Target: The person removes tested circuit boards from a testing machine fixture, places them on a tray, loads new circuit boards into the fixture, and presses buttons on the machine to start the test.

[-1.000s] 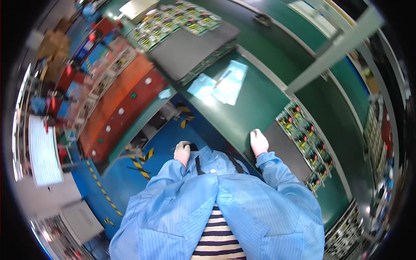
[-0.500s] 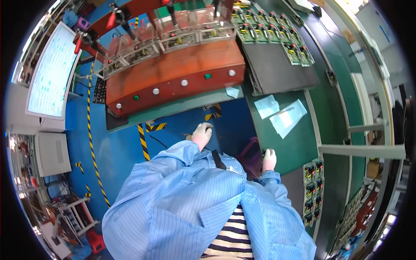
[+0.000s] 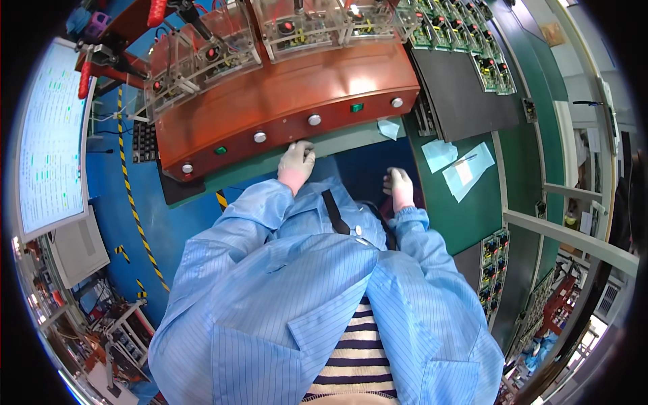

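Note:
My left hand (image 3: 297, 164), in a pale glove, is at the front edge of the green bench (image 3: 233, 169), just below the red test fixture (image 3: 283, 94). Its fingers are curled together and nothing shows in them. My right hand (image 3: 399, 187), also gloved, hovers by the left edge of the green side table (image 3: 449, 223), fingers loosely bent and slightly apart, holding nothing visible. Silver round buttons (image 3: 314, 120) and green switches (image 3: 356, 108) line the fixture's front. Clear plastic nests (image 3: 219, 57) with circuit boards sit on top, beneath red-handled toggle clamps (image 3: 91, 67).
Light blue sheets (image 3: 439, 156) lie on the side table. Beyond them are a dark mat (image 3: 466, 101) and rows of green circuit boards (image 3: 496, 71); more boards (image 3: 494, 266) stand nearer on the right. A monitor (image 3: 54, 142) and a keyboard (image 3: 144, 142) are at left.
I have come closer to the red fixture, which looks larger. My left hand has moved up to the bench edge; my right hand has moved forward from the side table's edge.

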